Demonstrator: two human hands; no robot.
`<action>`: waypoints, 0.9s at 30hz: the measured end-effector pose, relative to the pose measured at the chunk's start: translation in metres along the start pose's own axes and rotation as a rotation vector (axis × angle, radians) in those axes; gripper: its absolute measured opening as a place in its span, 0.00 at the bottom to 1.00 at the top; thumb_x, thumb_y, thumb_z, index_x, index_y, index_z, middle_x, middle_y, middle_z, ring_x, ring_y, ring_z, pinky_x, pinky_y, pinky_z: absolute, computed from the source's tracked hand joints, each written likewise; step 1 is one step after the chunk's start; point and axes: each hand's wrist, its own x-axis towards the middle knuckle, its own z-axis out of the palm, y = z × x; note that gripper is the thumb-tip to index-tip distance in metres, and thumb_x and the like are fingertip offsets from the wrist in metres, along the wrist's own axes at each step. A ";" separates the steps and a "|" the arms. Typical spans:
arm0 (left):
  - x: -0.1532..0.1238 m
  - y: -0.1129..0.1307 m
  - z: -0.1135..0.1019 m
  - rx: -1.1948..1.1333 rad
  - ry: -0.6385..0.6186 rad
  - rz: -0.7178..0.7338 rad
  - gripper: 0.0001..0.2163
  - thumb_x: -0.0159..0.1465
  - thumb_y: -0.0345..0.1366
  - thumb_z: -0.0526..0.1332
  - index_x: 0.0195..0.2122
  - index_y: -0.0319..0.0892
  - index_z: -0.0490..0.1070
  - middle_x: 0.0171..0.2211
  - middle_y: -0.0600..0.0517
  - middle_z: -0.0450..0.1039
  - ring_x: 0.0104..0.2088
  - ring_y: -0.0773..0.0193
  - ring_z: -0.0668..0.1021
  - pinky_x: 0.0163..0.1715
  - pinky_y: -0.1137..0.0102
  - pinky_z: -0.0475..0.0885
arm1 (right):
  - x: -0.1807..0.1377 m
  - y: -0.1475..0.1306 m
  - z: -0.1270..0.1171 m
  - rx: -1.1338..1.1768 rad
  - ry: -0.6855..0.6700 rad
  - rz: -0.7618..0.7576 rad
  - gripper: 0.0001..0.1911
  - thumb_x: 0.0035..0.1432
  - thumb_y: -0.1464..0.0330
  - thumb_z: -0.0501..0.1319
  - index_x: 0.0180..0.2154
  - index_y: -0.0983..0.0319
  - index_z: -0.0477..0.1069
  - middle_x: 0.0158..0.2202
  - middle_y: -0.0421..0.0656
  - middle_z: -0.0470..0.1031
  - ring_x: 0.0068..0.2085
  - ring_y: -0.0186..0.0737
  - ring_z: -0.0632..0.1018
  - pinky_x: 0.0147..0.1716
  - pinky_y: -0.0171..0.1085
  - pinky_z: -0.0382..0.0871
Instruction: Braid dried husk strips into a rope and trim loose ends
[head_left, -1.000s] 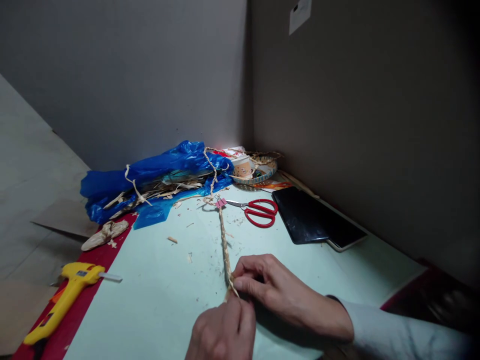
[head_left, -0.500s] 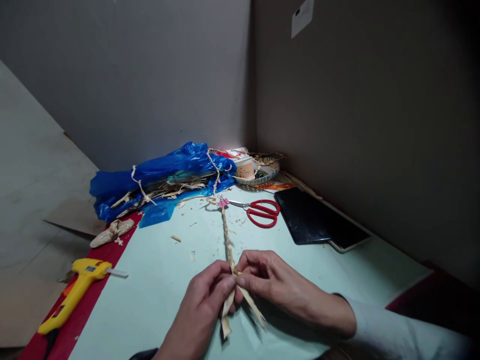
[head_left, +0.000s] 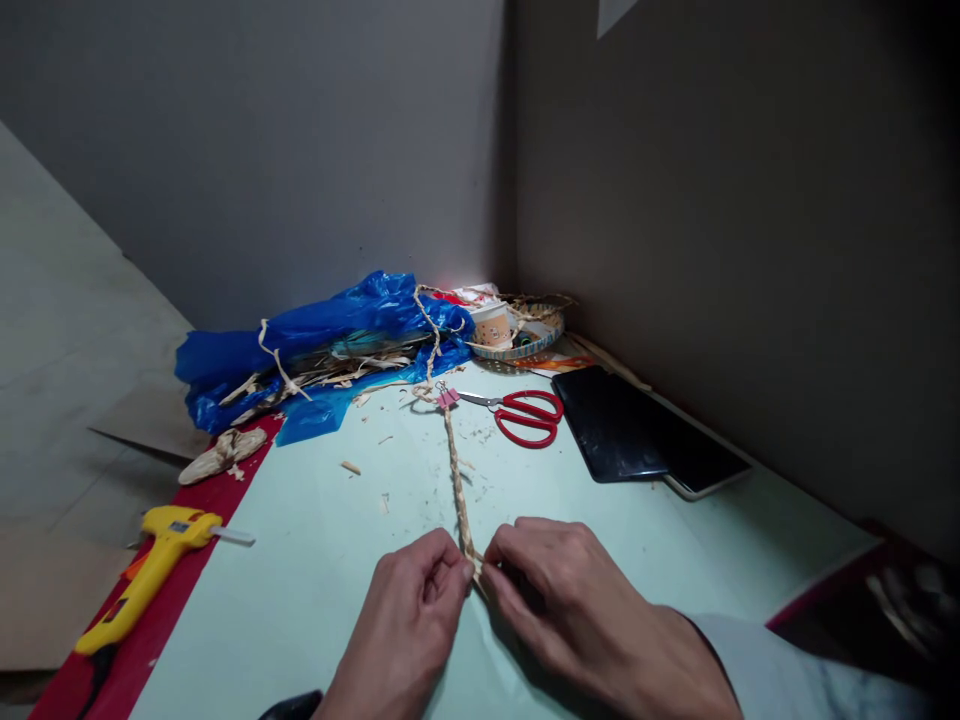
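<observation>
A thin braid of pale dried plant fibre (head_left: 458,478) runs from a pink binder clip (head_left: 448,398) down the table toward me. At its near end my left hand (head_left: 420,600) pinches strands from the left, thumb against fingertips. From the other side my right hand (head_left: 577,600) pinches strands too, its fingers curled close to the braid. The loose strand ends are mostly hidden beneath my hands. Beyond the clip, more braided cord (head_left: 434,340) trails up over a blue plastic bag (head_left: 330,325).
Red-handled scissors (head_left: 529,418) lie beside the clip, with dark flat tablets (head_left: 630,425) to their right. A yellow glue gun (head_left: 146,580) and a fibre bundle (head_left: 223,456) rest at the left edge. Behind stand a paper cup (head_left: 492,327) and a round tray (head_left: 544,342).
Both hands have shifted slightly down and turned, knuckles now more upward. The loose strand ends that hung below them are now mostly covered. The camera view has tilted slightly downward.
</observation>
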 end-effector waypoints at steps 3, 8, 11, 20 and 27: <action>0.000 0.004 0.001 0.021 0.009 -0.003 0.13 0.64 0.40 0.52 0.22 0.45 0.57 0.20 0.59 0.55 0.23 0.66 0.59 0.22 0.71 0.54 | -0.002 0.003 0.007 -0.044 0.100 -0.135 0.10 0.65 0.71 0.51 0.30 0.61 0.64 0.25 0.39 0.68 0.26 0.34 0.65 0.26 0.36 0.55; 0.002 0.004 0.002 -0.147 -0.035 -0.031 0.12 0.61 0.37 0.54 0.21 0.44 0.60 0.17 0.59 0.58 0.21 0.68 0.61 0.21 0.72 0.54 | 0.001 -0.001 0.006 -0.093 0.100 -0.303 0.12 0.66 0.73 0.50 0.30 0.64 0.68 0.23 0.41 0.69 0.24 0.35 0.66 0.23 0.37 0.54; 0.003 -0.001 0.000 -0.296 -0.096 -0.042 0.13 0.63 0.40 0.55 0.22 0.43 0.62 0.15 0.59 0.61 0.18 0.70 0.60 0.19 0.73 0.53 | 0.002 -0.007 -0.001 -0.199 0.033 -0.406 0.14 0.64 0.77 0.49 0.29 0.65 0.69 0.23 0.42 0.71 0.23 0.36 0.66 0.22 0.38 0.55; 0.001 -0.007 -0.009 -0.556 -0.162 -0.055 0.12 0.62 0.43 0.61 0.26 0.41 0.66 0.15 0.62 0.56 0.17 0.74 0.55 0.17 0.76 0.47 | 0.003 -0.011 -0.012 0.015 0.117 -0.266 0.10 0.62 0.74 0.52 0.33 0.65 0.71 0.25 0.42 0.72 0.26 0.37 0.69 0.26 0.37 0.60; 0.000 0.000 -0.007 -0.469 -0.190 0.023 0.14 0.61 0.47 0.60 0.28 0.39 0.69 0.17 0.59 0.63 0.16 0.73 0.59 0.16 0.76 0.53 | 0.019 -0.002 -0.014 0.592 -0.201 0.164 0.16 0.68 0.62 0.52 0.36 0.63 0.72 0.29 0.41 0.76 0.32 0.36 0.75 0.35 0.33 0.66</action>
